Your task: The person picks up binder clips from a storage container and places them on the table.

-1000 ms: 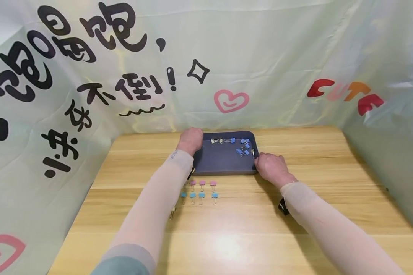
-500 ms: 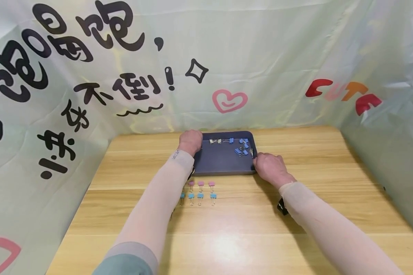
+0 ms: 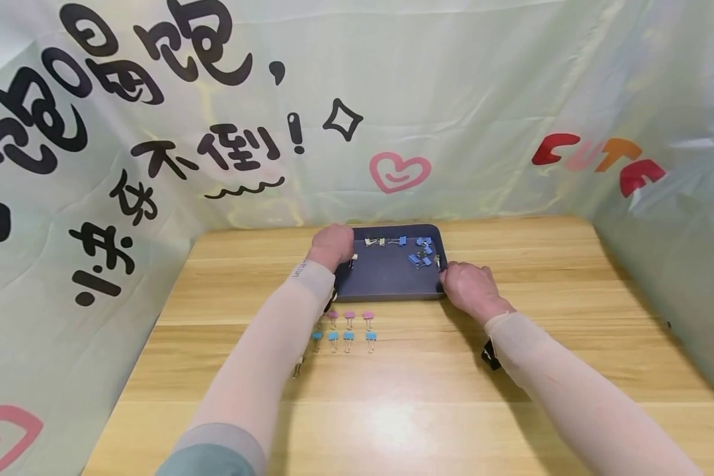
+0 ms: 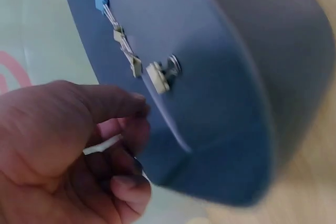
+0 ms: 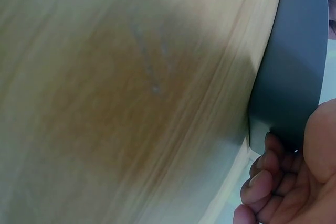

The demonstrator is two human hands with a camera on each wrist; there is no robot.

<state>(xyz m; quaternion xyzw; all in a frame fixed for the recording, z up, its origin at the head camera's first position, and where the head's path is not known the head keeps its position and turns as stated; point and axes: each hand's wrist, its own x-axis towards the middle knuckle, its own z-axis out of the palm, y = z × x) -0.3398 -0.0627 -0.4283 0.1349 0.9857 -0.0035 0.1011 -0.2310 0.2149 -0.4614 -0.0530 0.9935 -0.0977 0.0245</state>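
A dark blue-grey tray (image 3: 381, 279) lies near the back of the table. My left hand (image 3: 332, 246) grips its left side; in the left wrist view, the thumb and bent fingers meet at the wall, partly hiding the contact. My right hand (image 3: 470, 287) holds the right side near the front corner, fingers curled against the wall in the right wrist view. Inside are several blue binder clips (image 3: 419, 260) to the right, cream binder clips (image 3: 375, 242) along the back, and one more cream binder clip (image 4: 158, 77) close to my left hand.
In front of the tray stand a row of pink binder clips (image 3: 350, 316) and a row of light blue binder clips (image 3: 348, 337) on the wooden table (image 3: 428, 383). Another clip (image 3: 298, 367) is half hidden by my left forearm. A printed curtain (image 3: 482, 99) surrounds the table.
Both hands stay at the tray's sides. The cream binder clip beside my left hand now shows clearly in the head view, where it was mostly hidden before. The view shifts slightly.
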